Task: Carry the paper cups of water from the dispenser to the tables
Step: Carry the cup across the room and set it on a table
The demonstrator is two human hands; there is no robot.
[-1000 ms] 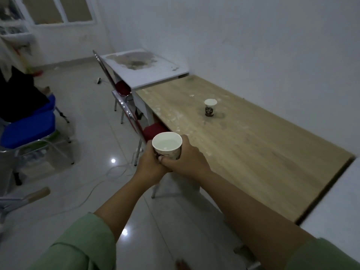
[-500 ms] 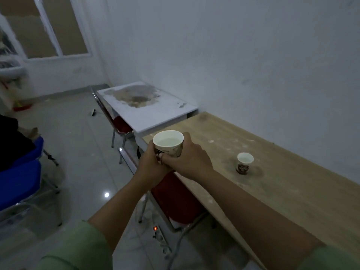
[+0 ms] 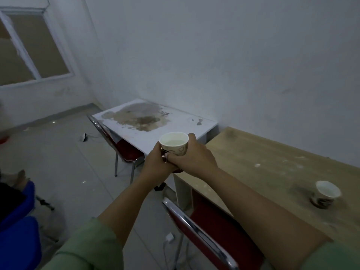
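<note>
1. The wooden bench (image 3: 272, 168) runs along the wall, with a white bench (image 3: 175, 121) butted against its far end.
2. A red chair (image 3: 212, 230) is tucked under its near edge.
3. Both hands, left (image 3: 155, 164) and right (image 3: 194, 158), wrap a water-filled paper cup (image 3: 174, 143) held off its far corner.
4. A second cup (image 3: 325, 193) stands on it.

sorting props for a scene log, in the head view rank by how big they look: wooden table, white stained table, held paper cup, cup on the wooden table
1. wooden table
2. white stained table
3. The held paper cup and the cup on the wooden table look alike in size; both hands (left hand, right hand) cover part of the held one, so no ranking.
</note>
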